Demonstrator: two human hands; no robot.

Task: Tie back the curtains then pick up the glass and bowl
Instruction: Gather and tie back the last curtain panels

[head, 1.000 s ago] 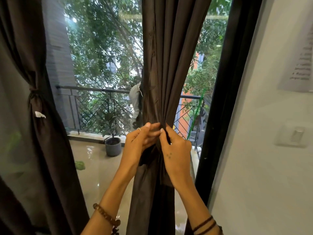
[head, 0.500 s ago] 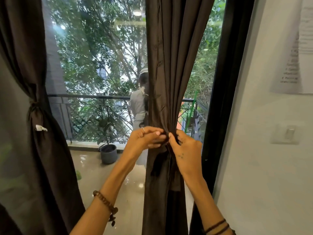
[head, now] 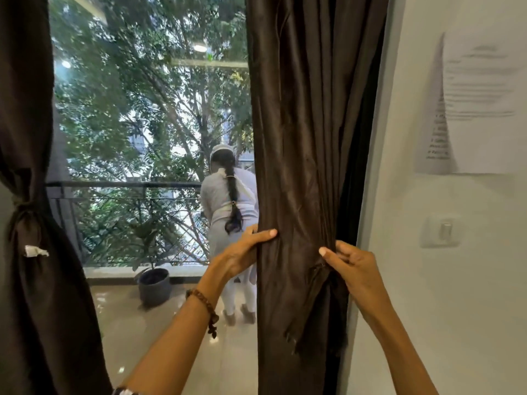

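Both hands have parted since half a second ago: then they met at the middle of the right curtain, now they sit on its two edges, and the view has swung closer so that the figure on the balcony shows in full.

At the far left of the frame the left curtain point(head: 31, 252) hangs already gathered, cinched by a knot of its own dark fabric at mid-height, with a small white tag point(head: 35, 251) just below the knot. Beyond the glass, left of centre, a black balcony railing point(head: 125, 184) runs across in front of dense trees, and a grey plant pot point(head: 154, 285) stands on the glossy floor point(head: 159, 337). A person in pale clothes point(head: 228, 206) stands with their back turned, partly hidden by the curtain.

The left hand point(head: 242, 250), a beaded bracelet on its wrist, grips the left edge of the right curtain point(head: 299, 166), thumb across the front and fingers curled behind. This brown curtain hangs loose, in the centre-right of the frame. The right hand point(head: 352, 266) pinches folds on the curtain's right edge, fingers bent round the cloth, next to a frayed strip point(head: 306, 315) hanging down from there.

On the white wall point(head: 427, 309) at right hang a blurred printed sheet point(head: 482, 104) and, lower, a light switch point(head: 442, 230).
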